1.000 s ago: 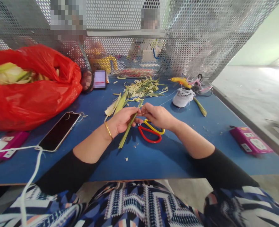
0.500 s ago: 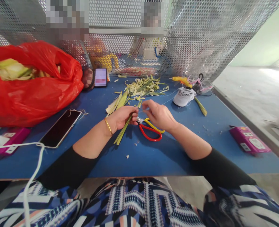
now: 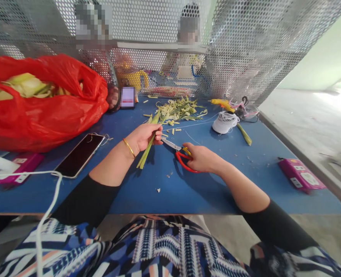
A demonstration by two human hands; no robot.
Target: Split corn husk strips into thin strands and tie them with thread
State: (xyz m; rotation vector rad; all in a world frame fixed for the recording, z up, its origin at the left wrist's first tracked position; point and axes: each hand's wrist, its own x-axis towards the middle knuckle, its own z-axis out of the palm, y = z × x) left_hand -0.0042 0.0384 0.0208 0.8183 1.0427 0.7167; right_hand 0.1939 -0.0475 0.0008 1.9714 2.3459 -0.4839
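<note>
The magenta pack (image 3: 301,175) at the right of the desk (image 3: 205,196) bears pale labels, too small and blurred to read; so does the magenta box (image 3: 32,163) at the left, partly covered by a white object (image 3: 1,163). The small screen (image 3: 127,97) by the red bag (image 3: 75,111) is pixelated, and the bag is cut off at the frame's left edge. The hands are apart: the left hand (image 3: 147,136) is closed round a bundle of green strips (image 3: 145,156), its middle hidden by the fingers, above the desk's centre. The right hand (image 3: 203,158) grips the scissors (image 3: 173,145), covering much of their handles; whether the blade tips touch the left fingers I cannot tell
</note>
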